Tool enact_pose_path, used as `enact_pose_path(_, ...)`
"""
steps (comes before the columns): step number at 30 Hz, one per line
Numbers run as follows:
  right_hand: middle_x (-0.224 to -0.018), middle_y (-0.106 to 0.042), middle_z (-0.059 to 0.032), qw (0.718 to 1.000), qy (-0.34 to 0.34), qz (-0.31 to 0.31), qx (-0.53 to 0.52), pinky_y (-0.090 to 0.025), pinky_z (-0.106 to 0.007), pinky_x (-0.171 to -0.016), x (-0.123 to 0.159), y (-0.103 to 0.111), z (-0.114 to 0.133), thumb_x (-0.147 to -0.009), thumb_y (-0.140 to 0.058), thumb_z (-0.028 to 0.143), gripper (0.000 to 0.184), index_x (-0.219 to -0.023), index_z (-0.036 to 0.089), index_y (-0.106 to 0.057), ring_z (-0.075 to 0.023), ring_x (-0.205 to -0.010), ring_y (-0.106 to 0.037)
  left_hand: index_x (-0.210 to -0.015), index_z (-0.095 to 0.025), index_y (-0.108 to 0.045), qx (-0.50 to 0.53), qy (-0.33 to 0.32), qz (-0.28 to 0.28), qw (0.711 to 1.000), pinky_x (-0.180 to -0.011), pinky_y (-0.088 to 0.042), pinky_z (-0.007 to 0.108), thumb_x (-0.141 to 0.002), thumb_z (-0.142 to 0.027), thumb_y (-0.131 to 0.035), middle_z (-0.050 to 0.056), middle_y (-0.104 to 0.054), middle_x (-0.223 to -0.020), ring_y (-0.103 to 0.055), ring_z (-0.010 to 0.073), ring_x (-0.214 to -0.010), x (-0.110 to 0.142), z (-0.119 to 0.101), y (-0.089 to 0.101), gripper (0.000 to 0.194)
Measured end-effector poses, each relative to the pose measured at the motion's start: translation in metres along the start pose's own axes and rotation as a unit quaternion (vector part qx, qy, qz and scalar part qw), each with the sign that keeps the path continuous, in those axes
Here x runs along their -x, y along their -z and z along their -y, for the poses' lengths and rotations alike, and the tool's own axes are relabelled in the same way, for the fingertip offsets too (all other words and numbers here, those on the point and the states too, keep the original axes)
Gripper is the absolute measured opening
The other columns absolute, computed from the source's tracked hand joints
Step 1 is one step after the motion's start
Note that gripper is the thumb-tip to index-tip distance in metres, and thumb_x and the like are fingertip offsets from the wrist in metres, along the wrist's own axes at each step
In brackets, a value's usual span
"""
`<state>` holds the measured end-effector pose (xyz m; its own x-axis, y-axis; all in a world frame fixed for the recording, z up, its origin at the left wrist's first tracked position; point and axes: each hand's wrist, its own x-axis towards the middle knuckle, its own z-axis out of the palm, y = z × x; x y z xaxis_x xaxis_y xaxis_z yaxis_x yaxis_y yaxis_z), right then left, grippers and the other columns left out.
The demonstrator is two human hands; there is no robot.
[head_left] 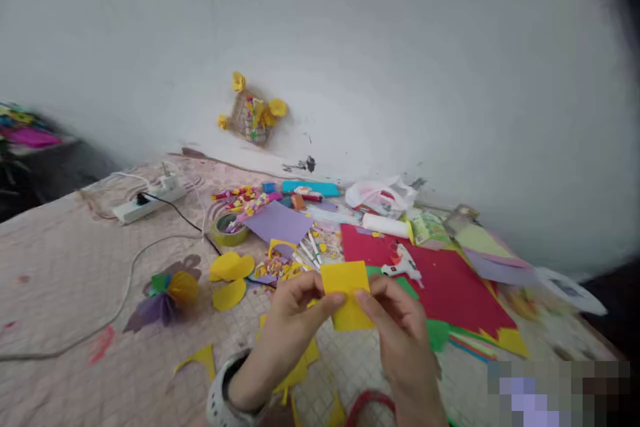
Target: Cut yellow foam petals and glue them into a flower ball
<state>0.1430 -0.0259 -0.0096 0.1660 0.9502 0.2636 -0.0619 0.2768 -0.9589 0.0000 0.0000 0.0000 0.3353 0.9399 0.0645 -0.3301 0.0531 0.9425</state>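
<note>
My left hand [293,323] and my right hand [400,327] hold a square of yellow card paper [347,297] between thumbs and fingers, pinching it from either side. The sheet stands tilted in front of me, its lower part bending slightly. A white band circles my left wrist. Below my left hand lie yellow paper scraps [300,363] on the quilted bedspread [65,267]. Beyond my right hand is a large red paper sheet [450,287], partly hidden behind my fingers.
A white hot glue gun [403,263] rests on the red sheet. Further back are a lilac paper sheet [277,223], a tape roll [230,230] and a white plastic bag [380,195]. A power strip [145,205] lies at left, beside a paper flower [167,293]. A white wall [400,67] stands behind.
</note>
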Motion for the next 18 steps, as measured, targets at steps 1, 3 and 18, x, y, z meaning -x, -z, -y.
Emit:
enact_pose_path(1,-0.067,-0.053,0.0045,1.0,0.002,-0.006,0.0,-0.039,-0.023,-0.06,0.0,0.001,-0.001,-0.083,-0.067,0.028,0.019,-0.068,0.021,-0.057,-0.0124,-0.064,-0.047,-0.066,-0.015,-0.056,-0.012,-0.005,-0.004,1.0,-0.062,-0.039,0.024,-0.073,-0.034,-0.069,0.0,-0.055,-0.068,-0.049,0.0123,-0.066,0.0,-0.001,0.001,0.024)
enact_pose_path(3,-0.066,-0.053,0.0045,1.0,0.007,-0.019,0.002,-0.039,-0.023,-0.058,0.0,0.003,-0.001,-0.083,-0.066,0.027,0.018,-0.069,0.021,-0.057,-0.0122,-0.063,-0.046,-0.064,-0.015,-0.057,-0.04,-0.015,-0.008,0.999,-0.06,-0.038,0.023,-0.075,-0.033,-0.067,-0.001,-0.054,-0.064,-0.047,0.0113,-0.062,0.0,-0.003,0.002,0.023)
enact_pose_path(18,-0.061,-0.053,0.0046,0.996,0.036,-0.079,0.03,-0.038,-0.021,-0.054,-0.002,0.008,0.009,-0.081,-0.067,0.029,0.018,-0.068,0.021,-0.058,-0.0113,-0.058,-0.046,-0.087,-0.018,-0.058,-0.126,-0.101,-0.001,0.987,-0.073,-0.044,0.028,-0.087,-0.04,-0.052,0.004,-0.06,-0.083,-0.055,0.0173,-0.079,0.001,-0.001,0.002,0.023)
